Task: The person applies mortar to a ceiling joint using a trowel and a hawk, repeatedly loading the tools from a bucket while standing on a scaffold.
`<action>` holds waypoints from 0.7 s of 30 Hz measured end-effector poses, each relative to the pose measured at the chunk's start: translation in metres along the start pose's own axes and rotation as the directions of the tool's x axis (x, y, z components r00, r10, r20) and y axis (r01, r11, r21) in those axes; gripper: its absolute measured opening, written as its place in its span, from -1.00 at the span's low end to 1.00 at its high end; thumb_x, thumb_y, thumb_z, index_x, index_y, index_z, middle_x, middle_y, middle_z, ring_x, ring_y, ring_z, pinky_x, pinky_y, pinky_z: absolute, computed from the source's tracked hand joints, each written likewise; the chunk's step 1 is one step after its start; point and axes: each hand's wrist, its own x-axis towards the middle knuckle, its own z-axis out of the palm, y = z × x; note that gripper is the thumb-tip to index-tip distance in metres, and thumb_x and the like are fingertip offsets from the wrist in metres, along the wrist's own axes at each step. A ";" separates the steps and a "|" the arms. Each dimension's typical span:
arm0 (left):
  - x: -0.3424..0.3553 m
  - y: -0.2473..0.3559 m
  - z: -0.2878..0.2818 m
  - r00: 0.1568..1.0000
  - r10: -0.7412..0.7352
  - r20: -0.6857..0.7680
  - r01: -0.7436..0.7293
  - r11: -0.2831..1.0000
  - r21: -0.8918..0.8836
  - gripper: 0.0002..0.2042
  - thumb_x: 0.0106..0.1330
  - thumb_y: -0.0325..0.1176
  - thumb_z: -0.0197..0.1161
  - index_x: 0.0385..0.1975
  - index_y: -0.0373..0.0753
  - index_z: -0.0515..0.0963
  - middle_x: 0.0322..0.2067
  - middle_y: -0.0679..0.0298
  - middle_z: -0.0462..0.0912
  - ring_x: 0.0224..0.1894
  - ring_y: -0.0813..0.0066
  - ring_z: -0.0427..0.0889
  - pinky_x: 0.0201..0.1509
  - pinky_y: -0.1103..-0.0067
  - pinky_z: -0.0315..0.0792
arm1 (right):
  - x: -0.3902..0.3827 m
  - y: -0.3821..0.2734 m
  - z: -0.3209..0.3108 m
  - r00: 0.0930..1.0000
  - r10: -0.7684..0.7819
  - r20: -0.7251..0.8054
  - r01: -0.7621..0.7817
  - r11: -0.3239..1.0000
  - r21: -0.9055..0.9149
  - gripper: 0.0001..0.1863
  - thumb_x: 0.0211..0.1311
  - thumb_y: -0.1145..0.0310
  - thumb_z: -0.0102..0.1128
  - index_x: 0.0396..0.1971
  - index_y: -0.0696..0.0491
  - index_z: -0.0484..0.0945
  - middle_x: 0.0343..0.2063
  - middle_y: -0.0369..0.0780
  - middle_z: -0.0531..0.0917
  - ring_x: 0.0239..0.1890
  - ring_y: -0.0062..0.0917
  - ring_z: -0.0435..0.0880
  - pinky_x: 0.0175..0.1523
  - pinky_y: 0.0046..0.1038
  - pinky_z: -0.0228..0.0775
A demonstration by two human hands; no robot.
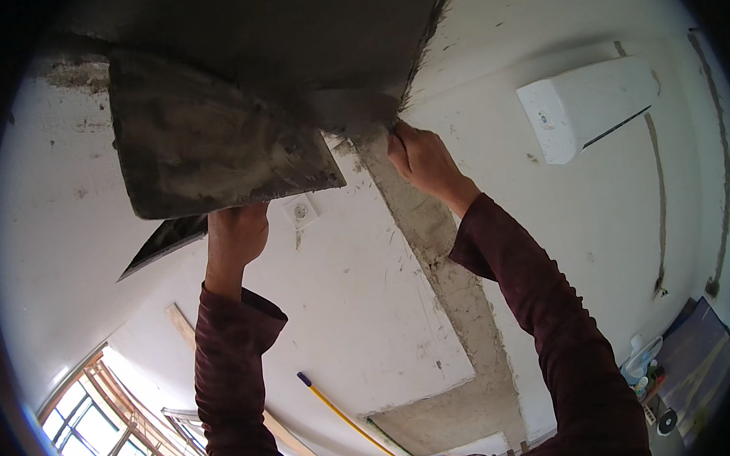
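Overhead, my left hand (240, 233) is closed beneath a broad mortar-smeared hawk (223, 144); its fingers are partly hidden by the plate. A dark pointed blade (164, 243) shows beside that wrist, and I cannot tell what it belongs to. My right hand (427, 162) is in a fist at the edge of the wet grey mortar (324, 42), gripping what looks like a trowel (352, 108) pressed flat to the mortar. Most of the trowel's handle is hidden in the fist. The hawk's upper edge overlaps the mortar from my view.
A rough grey filled strip (430, 233) runs down the white wall, beside a socket (301, 210). A white air conditioner (589, 108) hangs at right. A yellow pole (353, 420) and a wooden plank (289, 439) lean below. A window (97, 427) is at lower left; clutter (650, 370) stands lower right.
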 end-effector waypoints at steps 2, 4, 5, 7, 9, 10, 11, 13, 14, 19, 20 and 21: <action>-0.003 -0.001 -0.003 0.999 0.019 0.028 -0.021 0.998 0.066 -0.59 -0.04 -0.67 0.11 -0.12 -0.23 0.54 -0.08 0.04 0.47 0.01 -0.02 0.42 0.08 0.20 0.29 | -0.017 0.005 -0.003 0.997 0.058 0.053 -0.059 0.998 0.024 -0.75 0.30 0.30 -0.06 -0.50 0.16 0.34 -0.71 -0.01 0.47 -0.61 -0.06 0.51 -0.50 -0.16 0.32; -0.005 -0.001 0.000 0.998 0.042 0.054 -0.048 0.993 0.107 -0.58 -0.04 -0.67 0.12 -0.12 -0.21 0.54 -0.08 0.04 0.47 0.00 -0.02 0.42 0.09 0.21 0.29 | -0.037 0.010 -0.014 0.986 0.120 0.112 -0.123 0.992 0.013 -0.74 0.30 0.31 -0.07 -0.52 0.16 0.32 -0.72 -0.02 0.42 -0.66 -0.10 0.46 -0.53 -0.20 0.24; -0.005 -0.001 0.000 0.999 0.040 0.033 -0.044 0.993 0.109 -0.59 -0.04 -0.67 0.12 -0.11 -0.21 0.54 -0.08 0.04 0.47 0.01 -0.02 0.42 0.09 0.21 0.28 | -0.036 0.002 -0.018 0.992 0.091 0.085 -0.093 0.995 0.028 -0.74 0.30 0.32 -0.07 -0.53 0.16 0.31 -0.73 -0.03 0.41 -0.67 -0.11 0.45 -0.53 -0.20 0.24; -0.005 0.000 -0.002 0.999 0.038 0.006 -0.038 0.993 0.116 -0.59 -0.04 -0.66 0.12 -0.11 -0.21 0.54 -0.07 0.05 0.47 0.01 -0.01 0.41 0.11 0.21 0.27 | -0.030 -0.018 -0.032 0.999 0.039 0.031 -0.041 0.997 0.070 -0.74 0.30 0.32 -0.07 -0.54 0.16 0.30 -0.75 -0.04 0.39 -0.68 -0.13 0.45 -0.54 -0.20 0.24; -0.010 -0.002 0.000 1.000 0.004 -0.017 -0.003 0.995 0.096 -0.58 -0.04 -0.66 0.13 -0.12 -0.21 0.55 -0.06 0.06 0.47 0.02 -0.01 0.41 0.11 0.22 0.27 | -0.004 -0.047 -0.045 0.999 -0.027 -0.045 0.029 0.998 0.055 -0.75 0.30 0.29 -0.06 -0.48 0.16 0.33 -0.75 -0.05 0.43 -0.67 -0.13 0.48 -0.54 -0.19 0.31; -0.013 -0.005 -0.001 1.000 -0.009 -0.020 0.011 0.996 0.093 -0.58 -0.05 -0.66 0.13 -0.12 -0.21 0.55 -0.05 0.07 0.47 0.02 0.00 0.41 0.12 0.22 0.27 | 0.009 -0.056 -0.043 0.994 -0.058 -0.087 0.063 0.996 0.055 -0.75 0.30 0.27 -0.05 -0.45 0.16 0.35 -0.76 -0.05 0.46 -0.67 -0.13 0.50 -0.54 -0.19 0.35; -0.010 -0.006 -0.003 1.000 -0.014 0.007 0.014 0.999 0.042 -0.59 -0.04 -0.67 0.13 -0.12 -0.21 0.56 -0.03 0.08 0.46 0.02 0.01 0.42 0.12 0.23 0.28 | 0.017 -0.057 -0.041 0.993 -0.073 -0.092 0.077 0.996 0.044 -0.75 0.30 0.28 -0.06 -0.46 0.15 0.35 -0.76 -0.05 0.46 -0.68 -0.12 0.50 -0.54 -0.18 0.35; -0.009 -0.003 -0.002 1.000 0.016 0.023 -0.018 0.993 0.114 -0.58 -0.04 -0.70 0.13 -0.13 -0.20 0.56 -0.04 0.08 0.46 0.02 0.01 0.43 0.10 0.24 0.30 | 0.030 -0.055 -0.036 0.989 -0.109 -0.101 0.112 0.993 0.024 -0.75 0.30 0.28 -0.06 -0.47 0.15 0.34 -0.76 -0.05 0.47 -0.69 -0.11 0.50 -0.54 -0.18 0.35; -0.008 -0.003 -0.003 0.999 0.029 0.030 -0.034 0.988 0.153 -0.58 -0.04 -0.71 0.12 -0.13 -0.20 0.56 -0.04 0.08 0.47 0.01 0.01 0.44 0.09 0.24 0.31 | 0.031 -0.050 -0.033 0.990 -0.100 -0.098 0.100 0.995 0.001 -0.75 0.30 0.28 -0.06 -0.48 0.15 0.34 -0.76 -0.05 0.47 -0.70 -0.10 0.50 -0.54 -0.17 0.35; 0.001 0.004 -0.006 1.000 0.022 0.022 -0.024 0.996 0.088 -0.59 0.04 -0.75 0.11 -0.11 -0.22 0.57 -0.01 0.08 0.46 0.02 0.06 0.44 0.11 0.33 0.32 | 0.006 -0.012 -0.013 0.999 0.015 -0.038 -0.018 0.997 -0.074 -0.76 0.29 0.33 -0.05 -0.53 0.15 0.31 -0.75 -0.04 0.41 -0.65 -0.10 0.48 -0.53 -0.19 0.29; 0.002 0.004 -0.005 1.000 0.017 0.009 -0.018 0.997 0.080 -0.59 0.03 -0.76 0.10 -0.11 -0.23 0.57 0.00 0.08 0.45 0.02 0.05 0.44 0.12 0.33 0.32 | -0.005 -0.003 -0.014 0.999 0.038 -0.009 -0.038 0.996 -0.085 -0.75 0.29 0.32 -0.05 -0.53 0.15 0.31 -0.75 -0.04 0.41 -0.65 -0.10 0.48 -0.53 -0.19 0.29; 0.002 0.004 -0.003 1.000 -0.013 0.006 0.013 0.999 0.042 -0.58 0.01 -0.74 0.10 -0.11 -0.21 0.57 -0.01 0.07 0.45 0.02 0.03 0.44 0.11 0.29 0.31 | -0.021 0.003 -0.016 0.998 0.061 0.020 -0.058 0.993 -0.099 -0.75 0.29 0.32 -0.04 -0.52 0.15 0.31 -0.74 -0.04 0.41 -0.65 -0.11 0.48 -0.53 -0.19 0.28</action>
